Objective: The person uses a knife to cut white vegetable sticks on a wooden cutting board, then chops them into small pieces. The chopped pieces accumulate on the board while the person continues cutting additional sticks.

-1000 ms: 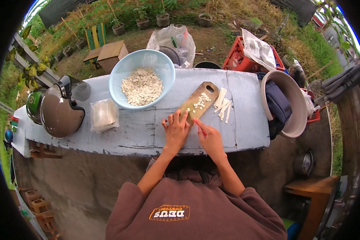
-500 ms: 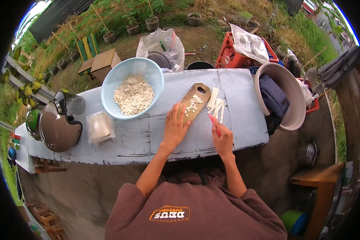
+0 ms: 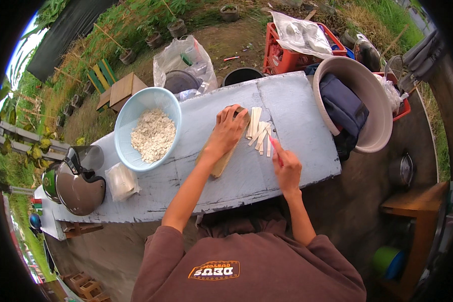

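My left hand (image 3: 227, 132) lies flat with fingers spread on the far end of a narrow wooden cutting board (image 3: 219, 164) and hides whatever is on it. My right hand (image 3: 287, 170) is closed on a small knife with a red handle (image 3: 277, 149), whose tip points at a loose pile of white strips (image 3: 259, 134) on the pale blue plank table (image 3: 297, 105), just right of the board. A light blue bowl (image 3: 136, 108) holding chopped white pieces stands to the left of the board.
Two helmets (image 3: 78, 182) and a small clear bag (image 3: 120, 181) sit at the table's left end. A beige basin (image 3: 375, 118) with a dark bag in it is at the right end. Behind are a red crate (image 3: 282, 55) and a plastic bag (image 3: 178, 58); a pot (image 3: 400, 171) and wooden stool (image 3: 412, 209) stand at right.
My left hand has slid up along the cutting board to cover its far end. My right hand with the knife has moved right, toward the white strips.
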Demonstrator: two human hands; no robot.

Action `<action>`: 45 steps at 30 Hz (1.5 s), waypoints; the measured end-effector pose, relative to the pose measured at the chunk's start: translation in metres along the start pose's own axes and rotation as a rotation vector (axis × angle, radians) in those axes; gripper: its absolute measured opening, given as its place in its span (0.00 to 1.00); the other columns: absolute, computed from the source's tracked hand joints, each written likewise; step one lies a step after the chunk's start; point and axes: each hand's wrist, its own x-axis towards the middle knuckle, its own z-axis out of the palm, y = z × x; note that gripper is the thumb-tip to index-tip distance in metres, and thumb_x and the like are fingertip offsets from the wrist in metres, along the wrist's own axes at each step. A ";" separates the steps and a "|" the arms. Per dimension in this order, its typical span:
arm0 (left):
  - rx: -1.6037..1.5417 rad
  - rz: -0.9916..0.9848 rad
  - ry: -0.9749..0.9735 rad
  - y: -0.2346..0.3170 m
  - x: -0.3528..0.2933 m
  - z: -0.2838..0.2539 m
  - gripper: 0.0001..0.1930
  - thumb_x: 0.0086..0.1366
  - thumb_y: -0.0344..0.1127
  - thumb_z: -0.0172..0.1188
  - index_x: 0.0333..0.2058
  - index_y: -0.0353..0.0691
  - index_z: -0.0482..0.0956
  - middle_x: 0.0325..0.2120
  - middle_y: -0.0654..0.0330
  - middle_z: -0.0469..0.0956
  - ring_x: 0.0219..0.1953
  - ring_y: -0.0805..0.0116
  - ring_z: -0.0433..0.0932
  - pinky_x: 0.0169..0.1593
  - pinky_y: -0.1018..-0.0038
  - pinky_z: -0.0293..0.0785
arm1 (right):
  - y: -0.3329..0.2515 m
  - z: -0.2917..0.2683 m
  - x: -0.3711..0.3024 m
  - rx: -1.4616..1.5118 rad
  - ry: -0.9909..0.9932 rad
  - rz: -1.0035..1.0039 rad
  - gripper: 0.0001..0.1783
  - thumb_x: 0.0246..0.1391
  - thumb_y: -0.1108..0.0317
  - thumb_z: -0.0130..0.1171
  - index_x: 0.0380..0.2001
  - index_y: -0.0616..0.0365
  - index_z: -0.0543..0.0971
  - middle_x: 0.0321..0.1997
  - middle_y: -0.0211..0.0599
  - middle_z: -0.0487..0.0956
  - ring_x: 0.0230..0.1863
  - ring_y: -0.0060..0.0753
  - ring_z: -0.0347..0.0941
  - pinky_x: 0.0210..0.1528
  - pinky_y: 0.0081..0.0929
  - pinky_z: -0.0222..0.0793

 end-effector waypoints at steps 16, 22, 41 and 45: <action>-0.114 -0.142 0.192 0.033 -0.001 -0.003 0.11 0.64 0.33 0.63 0.45 0.45 0.83 0.52 0.63 0.76 0.62 0.61 0.67 0.63 0.61 0.61 | 0.017 0.016 0.013 -0.131 0.114 0.128 0.21 0.62 0.69 0.62 0.59 0.48 0.81 0.19 0.38 0.74 0.20 0.41 0.74 0.25 0.38 0.68; -0.029 -0.284 0.114 0.090 -0.010 0.008 0.12 0.64 0.39 0.67 0.45 0.47 0.85 0.48 0.62 0.75 0.56 0.60 0.67 0.64 0.58 0.55 | 0.009 0.015 0.012 -0.183 0.130 0.108 0.26 0.60 0.70 0.63 0.63 0.49 0.78 0.21 0.35 0.75 0.21 0.39 0.75 0.24 0.37 0.70; -0.315 -0.454 0.278 0.092 -0.032 -0.020 0.07 0.63 0.32 0.66 0.40 0.43 0.83 0.32 0.62 0.81 0.40 0.61 0.77 0.54 0.63 0.65 | 0.008 0.011 0.008 -0.160 0.013 0.093 0.32 0.59 0.72 0.63 0.67 0.43 0.74 0.25 0.39 0.77 0.26 0.44 0.78 0.27 0.40 0.72; -0.334 -0.535 0.365 0.067 -0.073 -0.039 0.07 0.62 0.31 0.67 0.38 0.38 0.84 0.33 0.59 0.82 0.40 0.58 0.77 0.48 0.64 0.73 | -0.013 0.000 0.006 0.064 -0.097 0.128 0.31 0.61 0.70 0.65 0.67 0.42 0.75 0.33 0.43 0.82 0.33 0.47 0.80 0.37 0.38 0.74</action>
